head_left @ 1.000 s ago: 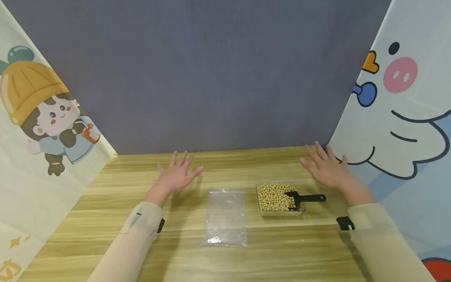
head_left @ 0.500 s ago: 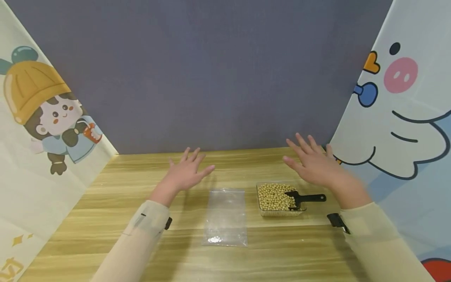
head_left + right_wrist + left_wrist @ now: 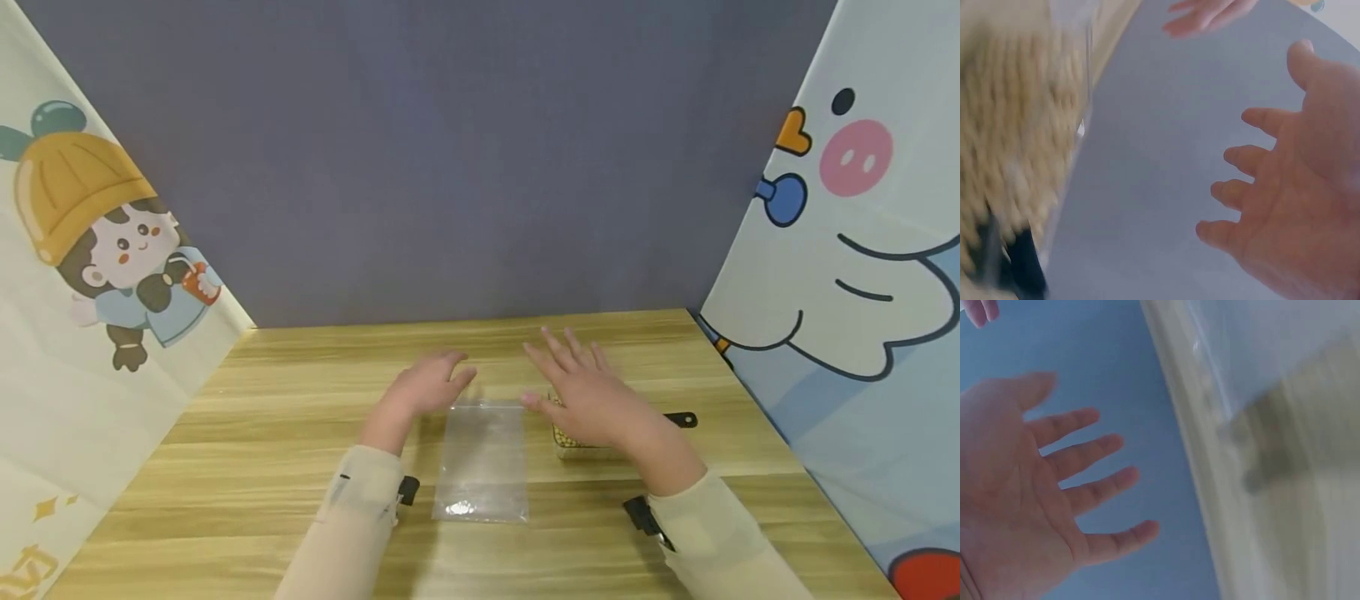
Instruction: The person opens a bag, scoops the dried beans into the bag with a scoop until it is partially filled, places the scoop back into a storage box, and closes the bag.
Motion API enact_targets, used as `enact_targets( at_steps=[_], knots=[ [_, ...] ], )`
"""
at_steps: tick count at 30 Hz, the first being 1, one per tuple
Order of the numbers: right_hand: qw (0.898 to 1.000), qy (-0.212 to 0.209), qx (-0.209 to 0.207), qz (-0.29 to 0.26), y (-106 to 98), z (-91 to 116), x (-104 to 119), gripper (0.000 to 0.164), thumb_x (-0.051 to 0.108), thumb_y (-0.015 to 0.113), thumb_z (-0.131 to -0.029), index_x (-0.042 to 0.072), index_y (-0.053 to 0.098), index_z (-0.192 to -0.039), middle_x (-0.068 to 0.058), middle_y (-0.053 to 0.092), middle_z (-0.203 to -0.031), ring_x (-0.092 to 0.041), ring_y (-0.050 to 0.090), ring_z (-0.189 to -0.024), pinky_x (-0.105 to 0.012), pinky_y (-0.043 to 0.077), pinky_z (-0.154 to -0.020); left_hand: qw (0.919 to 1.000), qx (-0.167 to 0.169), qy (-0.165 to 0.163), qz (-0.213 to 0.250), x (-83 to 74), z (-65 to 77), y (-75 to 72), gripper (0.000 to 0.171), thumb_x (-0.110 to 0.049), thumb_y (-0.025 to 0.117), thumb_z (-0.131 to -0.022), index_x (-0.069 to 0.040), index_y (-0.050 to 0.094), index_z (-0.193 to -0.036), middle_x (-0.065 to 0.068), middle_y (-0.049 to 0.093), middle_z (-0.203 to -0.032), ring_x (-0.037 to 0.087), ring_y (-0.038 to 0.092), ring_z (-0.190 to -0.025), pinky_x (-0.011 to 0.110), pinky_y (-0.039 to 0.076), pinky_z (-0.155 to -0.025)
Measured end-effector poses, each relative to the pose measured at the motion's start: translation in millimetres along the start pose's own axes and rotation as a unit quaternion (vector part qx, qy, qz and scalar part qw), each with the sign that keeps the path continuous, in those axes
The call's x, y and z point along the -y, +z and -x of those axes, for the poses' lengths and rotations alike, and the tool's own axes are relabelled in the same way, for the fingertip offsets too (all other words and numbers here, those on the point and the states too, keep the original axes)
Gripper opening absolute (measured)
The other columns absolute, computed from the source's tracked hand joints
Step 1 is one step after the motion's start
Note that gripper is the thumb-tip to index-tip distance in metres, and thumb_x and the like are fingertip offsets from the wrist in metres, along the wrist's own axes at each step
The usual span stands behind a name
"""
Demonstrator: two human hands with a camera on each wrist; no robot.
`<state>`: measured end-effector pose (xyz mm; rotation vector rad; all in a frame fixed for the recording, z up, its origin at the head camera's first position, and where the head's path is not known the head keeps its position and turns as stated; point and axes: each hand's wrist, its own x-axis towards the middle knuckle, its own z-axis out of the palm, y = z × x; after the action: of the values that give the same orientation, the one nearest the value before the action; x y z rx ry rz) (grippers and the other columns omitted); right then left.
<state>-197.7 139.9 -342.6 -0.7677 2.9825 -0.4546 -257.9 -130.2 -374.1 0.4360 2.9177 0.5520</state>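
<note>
Both hands have swung inward since the earlier head views: the left hand [image 3: 426, 385], fingers apart and holding nothing, is now near the far left corner of the clear plastic bag [image 3: 483, 467], which lies flat in the same place on the surface [image 3: 225, 467]. The right hand [image 3: 592, 404], also spread and gripping nothing, now hides much of the clear box [image 3: 581, 454], which holds pale yellow beans [image 3: 1016, 119] and a black scoop [image 3: 681, 419], its handle jutting out rightward.
</note>
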Motion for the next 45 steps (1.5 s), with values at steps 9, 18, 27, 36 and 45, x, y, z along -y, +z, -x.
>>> enact_targets(
  at_steps=[9, 18, 27, 36, 45],
  knots=[
    [0.996, -0.016, 0.077, -0.053, 44, 10, 32, 0.084, 0.060, 0.052, -0.106, 0.017, 0.022, -0.171, -0.014, -0.002, -0.180, -0.044, 0.003, -0.166, -0.064, 0.014, -0.133, 0.9997, 0.006, -0.012, 0.021, -15.6, -3.1, 24.9, 0.047, -0.021, 0.063, -0.106, -0.013, 0.057, -0.152, 0.012, 0.057, -0.159, 0.040, 0.051, -0.148, 0.072, 0.037, -0.121],
    [0.991, -0.031, 0.130, -0.019, 73, 21, 56, 0.079, 0.057, 0.062, -0.101, 0.007, 0.046, -0.160, -0.020, 0.022, -0.176, -0.046, 0.025, -0.162, -0.063, 0.029, -0.129, 0.9994, 0.003, -0.034, 0.000, -15.5, -3.0, 46.2, 0.053, -0.003, 0.060, -0.098, -0.011, 0.060, -0.150, 0.015, 0.051, -0.161, 0.045, 0.044, -0.152, 0.068, 0.039, -0.122],
    [0.987, -0.038, 0.153, -0.010, 89, 27, 61, 0.073, 0.053, 0.070, -0.097, 0.010, 0.055, -0.155, -0.019, 0.036, -0.172, -0.043, 0.037, -0.158, -0.059, 0.036, -0.127, 0.9991, 0.012, -0.040, -0.003, -13.1, 1.0, 56.7, 0.049, -0.004, 0.058, -0.101, -0.010, 0.060, -0.150, 0.016, 0.054, -0.157, 0.044, 0.048, -0.148, 0.063, 0.044, -0.120],
    [0.988, -0.047, 0.145, 0.027, 96, 30, 58, 0.063, 0.032, 0.074, -0.097, 0.016, 0.056, -0.154, -0.014, 0.043, -0.169, -0.039, 0.043, -0.155, -0.057, 0.040, -0.126, 0.9991, 0.012, -0.036, 0.021, -11.6, 1.1, 61.0, 0.044, -0.006, 0.063, -0.099, -0.009, 0.065, -0.143, 0.015, 0.057, -0.151, 0.043, 0.051, -0.144, 0.063, 0.047, -0.118],
    [0.988, -0.051, 0.139, 0.034, 96, 31, 58, 0.063, 0.021, 0.077, -0.093, 0.016, 0.058, -0.153, -0.013, 0.045, -0.168, -0.039, 0.044, -0.154, -0.056, 0.039, -0.126, 0.9994, -0.023, -0.021, 0.015, -10.5, -2.5, 58.4, 0.036, -0.006, 0.068, -0.097, -0.006, 0.071, -0.132, 0.018, 0.066, -0.140, 0.042, 0.061, -0.133, 0.058, 0.050, -0.115]
  ],
)
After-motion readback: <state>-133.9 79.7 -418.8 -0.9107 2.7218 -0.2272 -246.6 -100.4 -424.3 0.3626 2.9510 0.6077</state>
